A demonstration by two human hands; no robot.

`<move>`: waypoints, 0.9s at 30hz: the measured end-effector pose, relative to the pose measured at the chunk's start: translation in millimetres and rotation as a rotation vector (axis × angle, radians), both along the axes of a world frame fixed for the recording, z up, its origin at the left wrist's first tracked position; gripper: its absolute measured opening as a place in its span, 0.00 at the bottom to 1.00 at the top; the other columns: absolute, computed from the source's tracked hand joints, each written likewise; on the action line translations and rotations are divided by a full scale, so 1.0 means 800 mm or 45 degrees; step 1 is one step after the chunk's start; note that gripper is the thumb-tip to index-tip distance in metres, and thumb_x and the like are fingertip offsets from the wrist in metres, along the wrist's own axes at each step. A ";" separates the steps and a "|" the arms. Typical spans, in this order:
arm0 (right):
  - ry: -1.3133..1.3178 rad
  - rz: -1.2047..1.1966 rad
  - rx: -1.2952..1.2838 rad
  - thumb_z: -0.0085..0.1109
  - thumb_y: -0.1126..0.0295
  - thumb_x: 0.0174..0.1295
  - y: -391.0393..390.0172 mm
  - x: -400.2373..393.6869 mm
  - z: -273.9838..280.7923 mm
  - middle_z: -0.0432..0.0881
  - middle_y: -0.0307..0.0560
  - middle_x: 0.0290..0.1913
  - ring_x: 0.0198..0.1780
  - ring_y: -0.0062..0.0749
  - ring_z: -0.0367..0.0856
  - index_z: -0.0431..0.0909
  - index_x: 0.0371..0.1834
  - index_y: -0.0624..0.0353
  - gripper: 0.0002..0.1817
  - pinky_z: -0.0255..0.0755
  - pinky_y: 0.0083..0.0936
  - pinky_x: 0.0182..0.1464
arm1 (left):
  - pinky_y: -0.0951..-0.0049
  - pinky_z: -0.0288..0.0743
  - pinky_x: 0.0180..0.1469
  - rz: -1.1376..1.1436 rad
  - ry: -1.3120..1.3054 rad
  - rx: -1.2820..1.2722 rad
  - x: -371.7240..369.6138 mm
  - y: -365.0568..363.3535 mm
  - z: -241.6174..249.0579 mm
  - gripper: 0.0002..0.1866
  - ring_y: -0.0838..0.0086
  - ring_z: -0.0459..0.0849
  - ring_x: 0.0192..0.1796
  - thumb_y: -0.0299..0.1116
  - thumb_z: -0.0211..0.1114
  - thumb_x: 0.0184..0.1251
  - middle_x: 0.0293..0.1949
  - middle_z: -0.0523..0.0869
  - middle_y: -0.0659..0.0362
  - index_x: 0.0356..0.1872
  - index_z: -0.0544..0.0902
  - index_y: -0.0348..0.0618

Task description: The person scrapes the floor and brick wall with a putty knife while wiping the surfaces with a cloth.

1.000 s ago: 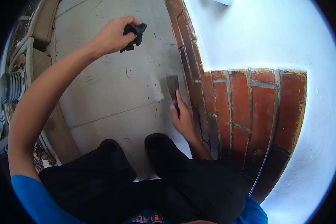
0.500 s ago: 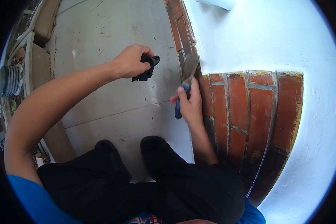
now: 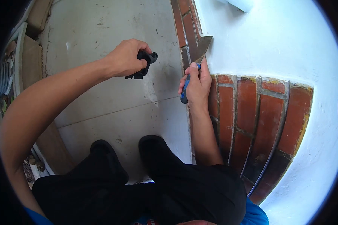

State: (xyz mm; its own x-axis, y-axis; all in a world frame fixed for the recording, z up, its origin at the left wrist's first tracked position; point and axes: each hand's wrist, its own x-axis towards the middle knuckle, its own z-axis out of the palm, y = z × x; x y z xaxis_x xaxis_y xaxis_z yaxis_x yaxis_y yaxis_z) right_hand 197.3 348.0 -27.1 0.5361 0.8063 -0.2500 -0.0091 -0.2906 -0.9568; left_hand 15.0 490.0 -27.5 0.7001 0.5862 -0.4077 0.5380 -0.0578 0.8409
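Observation:
My left hand is held out over the pale floor, its fingers closed on a small black object with an uneven outline; its kind cannot be made out. In my right hand is a putty knife, gripped by its blue and black handle. Its metal blade points away from me, and the tip lies at the line where the brick strip meets the white wall. Whether the tip touches the wall cannot be told.
Red brickwork with yellowed edges fills the lower right, bordered by white wall. Pale floor slabs with scattered specks lie ahead of my dark shoes. Along the left stand brown planter blocks and a ribbed, coiled thing.
My right hand has shifted up and right, and the putty knife's blade now tilts right toward the wall, less blurred than before. My left hand still holds the black object, slightly farther left.

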 end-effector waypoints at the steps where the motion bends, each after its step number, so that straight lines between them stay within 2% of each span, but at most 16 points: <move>1: -0.011 -0.002 -0.011 0.43 0.68 0.77 0.001 -0.001 0.001 0.68 0.38 0.32 0.18 0.16 0.71 0.65 0.67 0.55 0.18 0.68 0.18 0.14 | 0.72 0.80 0.38 0.004 -0.001 -0.005 0.000 0.001 0.000 0.16 0.75 0.84 0.34 0.24 0.61 0.58 0.33 0.87 0.54 0.48 0.80 0.31; 11: -0.005 -0.042 -0.045 0.42 0.69 0.77 0.005 -0.006 0.005 0.67 0.36 0.31 0.17 0.16 0.71 0.69 0.62 0.57 0.14 0.68 0.19 0.14 | 0.72 0.80 0.38 -0.002 0.056 -0.003 -0.005 0.003 -0.003 0.16 0.74 0.85 0.34 0.24 0.61 0.58 0.34 0.88 0.54 0.49 0.80 0.31; 14: -0.016 -0.060 -0.026 0.42 0.70 0.77 0.004 -0.009 0.008 0.67 0.37 0.31 0.17 0.16 0.70 0.69 0.63 0.57 0.15 0.67 0.18 0.14 | 0.71 0.80 0.37 0.033 0.002 0.010 -0.008 0.003 -0.011 0.16 0.74 0.85 0.34 0.23 0.61 0.58 0.33 0.88 0.54 0.49 0.80 0.31; 17: -0.038 -0.085 -0.017 0.44 0.68 0.77 0.015 -0.006 0.006 0.68 0.37 0.30 0.17 0.18 0.71 0.70 0.45 0.57 0.06 0.65 0.19 0.12 | 0.71 0.80 0.38 0.014 0.013 0.009 -0.008 0.005 -0.013 0.16 0.74 0.85 0.34 0.23 0.61 0.58 0.33 0.88 0.54 0.48 0.80 0.31; 27: -0.052 -0.099 -0.006 0.44 0.69 0.76 0.012 -0.009 0.005 0.68 0.36 0.31 0.17 0.17 0.70 0.71 0.51 0.57 0.07 0.65 0.19 0.12 | 0.71 0.81 0.39 0.031 0.026 0.007 -0.011 0.009 -0.012 0.15 0.74 0.85 0.35 0.23 0.61 0.58 0.35 0.88 0.53 0.48 0.80 0.32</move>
State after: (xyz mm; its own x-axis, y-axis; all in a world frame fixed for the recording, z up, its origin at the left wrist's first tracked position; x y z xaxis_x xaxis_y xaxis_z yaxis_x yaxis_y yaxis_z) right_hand 190.3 357.4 -22.9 0.6071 0.7605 -0.2302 0.0072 -0.2950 -0.9555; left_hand 6.3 496.8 -37.5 0.6774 0.6051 -0.4183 0.5562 -0.0491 0.8296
